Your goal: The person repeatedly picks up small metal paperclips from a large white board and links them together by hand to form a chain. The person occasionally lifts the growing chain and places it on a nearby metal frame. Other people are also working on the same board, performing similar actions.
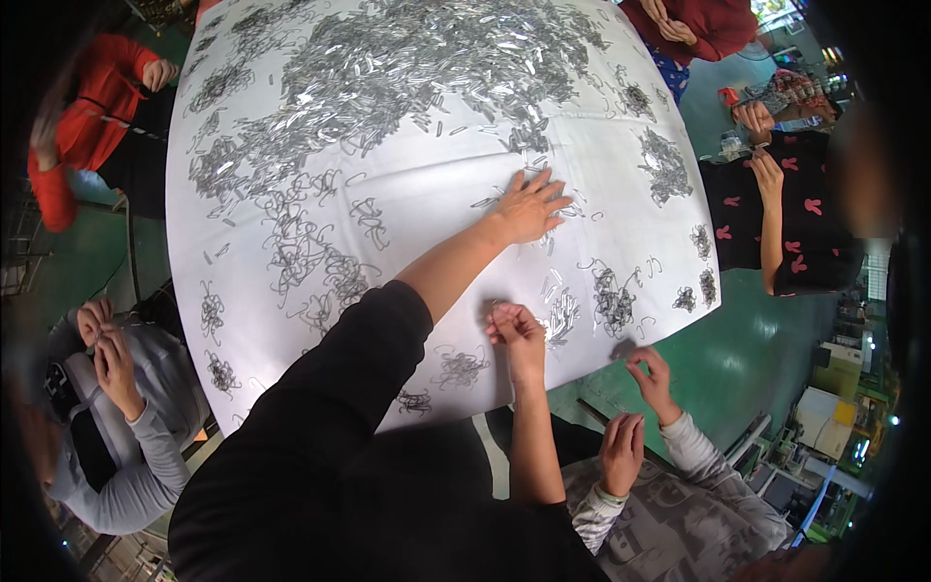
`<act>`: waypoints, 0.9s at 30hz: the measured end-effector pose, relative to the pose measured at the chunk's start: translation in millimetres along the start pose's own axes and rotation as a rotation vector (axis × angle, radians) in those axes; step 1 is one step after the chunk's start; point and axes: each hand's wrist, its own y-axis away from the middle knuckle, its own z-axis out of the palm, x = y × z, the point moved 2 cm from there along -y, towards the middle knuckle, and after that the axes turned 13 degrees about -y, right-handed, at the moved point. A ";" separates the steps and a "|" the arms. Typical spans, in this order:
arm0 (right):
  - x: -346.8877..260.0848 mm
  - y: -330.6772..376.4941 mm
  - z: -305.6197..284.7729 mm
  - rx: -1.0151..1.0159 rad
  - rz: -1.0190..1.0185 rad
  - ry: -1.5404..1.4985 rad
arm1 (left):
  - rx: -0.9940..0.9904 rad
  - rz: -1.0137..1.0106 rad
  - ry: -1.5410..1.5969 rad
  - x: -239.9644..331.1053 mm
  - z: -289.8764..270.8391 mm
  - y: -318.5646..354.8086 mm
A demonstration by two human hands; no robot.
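My left hand [529, 208] reaches far across the white-covered table [446, 252], palm down with fingers spread. Small flat metal strips [574, 204] lie around and partly under its fingers. Closer to the near edge, my right hand [517, 335] is raised with its fingers pinched together; whatever they hold, if anything, is too small to make out. Just right of it is a little heap of shiny metal strips [561, 318]. Thin curved wire hooks [460, 367] lie in a loose pile to its lower left.
A large mound of metal strips [417, 73] covers the far part of the table. Curved wire hooks [301, 242] are scattered at left, with another pile [613, 299] at right. Co-workers' hands [621, 451] are close on my right; others sit around the table edges.
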 end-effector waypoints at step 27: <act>0.6 56.7 3.4 0.019 -0.077 0.080 | 0.340 -0.330 -0.113 -63.3 -14.0 176.1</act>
